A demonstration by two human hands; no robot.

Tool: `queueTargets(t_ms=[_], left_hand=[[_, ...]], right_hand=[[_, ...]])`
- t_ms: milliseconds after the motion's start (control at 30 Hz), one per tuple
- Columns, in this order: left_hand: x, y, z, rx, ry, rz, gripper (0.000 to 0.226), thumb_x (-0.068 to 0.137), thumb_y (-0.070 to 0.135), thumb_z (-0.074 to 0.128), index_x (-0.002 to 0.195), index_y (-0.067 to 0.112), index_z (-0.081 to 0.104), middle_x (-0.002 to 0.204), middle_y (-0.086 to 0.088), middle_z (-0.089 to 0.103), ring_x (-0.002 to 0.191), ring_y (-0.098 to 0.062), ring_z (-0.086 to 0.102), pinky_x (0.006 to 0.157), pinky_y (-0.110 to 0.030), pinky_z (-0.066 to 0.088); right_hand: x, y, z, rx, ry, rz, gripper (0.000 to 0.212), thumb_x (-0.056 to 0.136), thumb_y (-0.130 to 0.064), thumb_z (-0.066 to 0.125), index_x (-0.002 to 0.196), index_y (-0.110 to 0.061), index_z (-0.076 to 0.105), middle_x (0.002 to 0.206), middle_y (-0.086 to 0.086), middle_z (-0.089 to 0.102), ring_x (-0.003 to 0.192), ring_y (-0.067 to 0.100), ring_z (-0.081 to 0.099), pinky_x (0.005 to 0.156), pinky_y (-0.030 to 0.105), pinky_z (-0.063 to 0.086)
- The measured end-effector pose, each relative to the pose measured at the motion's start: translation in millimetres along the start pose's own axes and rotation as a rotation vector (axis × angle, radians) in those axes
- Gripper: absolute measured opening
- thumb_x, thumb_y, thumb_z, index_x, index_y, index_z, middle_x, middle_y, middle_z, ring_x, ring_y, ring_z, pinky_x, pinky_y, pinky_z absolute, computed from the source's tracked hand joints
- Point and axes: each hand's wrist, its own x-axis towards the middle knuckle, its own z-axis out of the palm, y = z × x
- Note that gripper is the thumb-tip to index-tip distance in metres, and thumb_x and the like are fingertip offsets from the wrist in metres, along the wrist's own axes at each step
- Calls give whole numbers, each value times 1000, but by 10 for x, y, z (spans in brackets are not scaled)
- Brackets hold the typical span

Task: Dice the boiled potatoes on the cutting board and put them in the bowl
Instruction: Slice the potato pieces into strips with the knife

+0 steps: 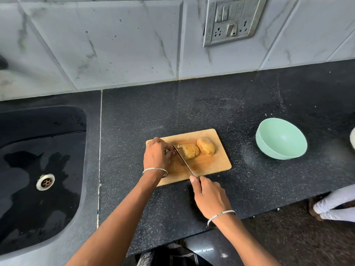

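A wooden cutting board (213, 164) lies on the dark speckled counter (230, 104), and 2 boiled potatoes sit at its far side. The left potato (189, 151) is already cut into slices that lean together. The whole potato (206, 146) lies just to its right, touching it.

The right hand (210, 196) is clenched round the handle of a knife (184, 161) at the near edge of the board, with the forefinger stretched toward the blade. The blade runs diagonally away across the board, and its tip reaches the left end of the sliced potato. The left hand (156, 154) sits on the board's left part with its fingers curled down over a few small cut pieces (167, 150), holding them right against the blade. Each wrist wears 1 thin metal bangle.

A mint-green bowl (282, 140) stands on the counter well to the right of the board. A black sink (38, 169) with a metal drain (45, 182) is set into the counter on the left. On the tiled wall behind is a switch panel (232, 20).
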Motion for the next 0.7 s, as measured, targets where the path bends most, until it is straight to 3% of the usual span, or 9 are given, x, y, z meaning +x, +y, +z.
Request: queueTargets(t_ms=[333,700], left_hand=[[35,-6,12,-30,-10,-17,1,80,17,75,80,17,74,94,4,56,86,-13,47,67,-25,34],[7,-8,35,23,22,10,7,83,16,70,83,11,75,100,-4,57,88,-22,52,69,-26,36]], right_hand=[[56,-117,-75,-42,-62,51,48,102,-52,24,102,-20,59,103,10,65,98,36,62,77,41,48],[-29,-119,-4,-220,12,-6,47,103,-50,24,111,-17,57,105,11,67,99,37,64,72,40,47]])
